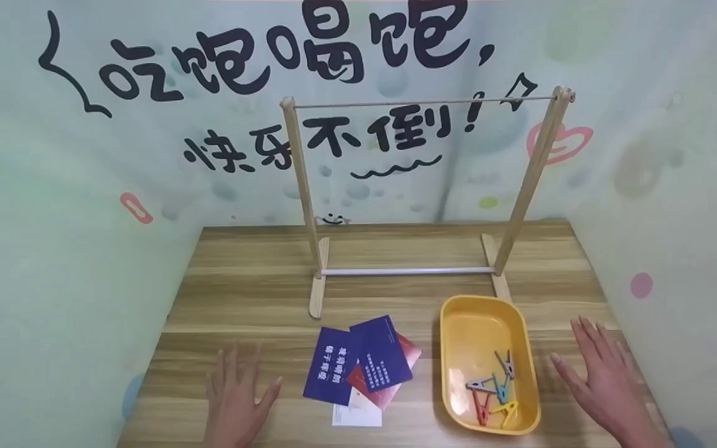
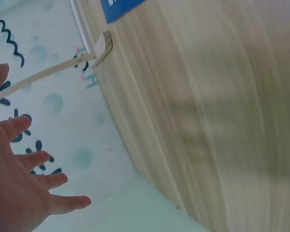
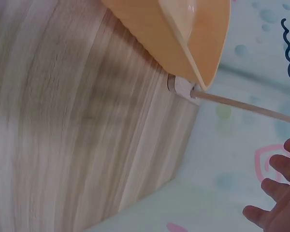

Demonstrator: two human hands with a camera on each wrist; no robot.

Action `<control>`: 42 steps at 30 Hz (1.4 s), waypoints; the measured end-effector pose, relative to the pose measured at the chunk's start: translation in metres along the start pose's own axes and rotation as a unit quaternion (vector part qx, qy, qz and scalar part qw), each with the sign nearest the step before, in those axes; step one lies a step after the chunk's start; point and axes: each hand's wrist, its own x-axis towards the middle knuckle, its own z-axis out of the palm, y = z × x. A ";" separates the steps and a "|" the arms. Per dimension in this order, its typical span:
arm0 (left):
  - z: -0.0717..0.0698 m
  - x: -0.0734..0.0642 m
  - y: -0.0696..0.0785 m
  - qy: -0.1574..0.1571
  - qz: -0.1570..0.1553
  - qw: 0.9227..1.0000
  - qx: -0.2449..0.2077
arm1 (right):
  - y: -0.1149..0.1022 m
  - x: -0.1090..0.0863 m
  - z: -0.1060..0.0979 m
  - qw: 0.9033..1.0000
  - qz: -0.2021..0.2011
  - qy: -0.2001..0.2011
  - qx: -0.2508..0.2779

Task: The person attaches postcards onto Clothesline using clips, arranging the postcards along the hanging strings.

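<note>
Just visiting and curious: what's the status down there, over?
Left hand, right hand empty. Cards overlapping on table. Yellow tray, clips inside, between right hand and cards.

blue, red and white rectangular printed cards (image 1: 380,358): flat, overlapping pile | yellow-orange rounded-rectangular tray (image 1: 469,342): upright, right of cards | five small grey, blue, red, yellow clips (image 1: 502,391): loose in tray's near half

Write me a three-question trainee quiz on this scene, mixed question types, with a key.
1. Which hand is nearer the yellow tray: A) left, B) right, C) neither, both equally near?
2. True or false: all the visible clothespins lie inside the tray.
3. Fill in: the cards lie on the table between the left hand and the ____.

Key: 1. B, the right hand. 2. True. 3. Yellow tray.
</note>
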 end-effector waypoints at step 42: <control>0.093 0.020 0.047 0.055 0.040 0.997 -0.039 | -0.030 0.006 0.062 0.995 -0.080 0.049 0.022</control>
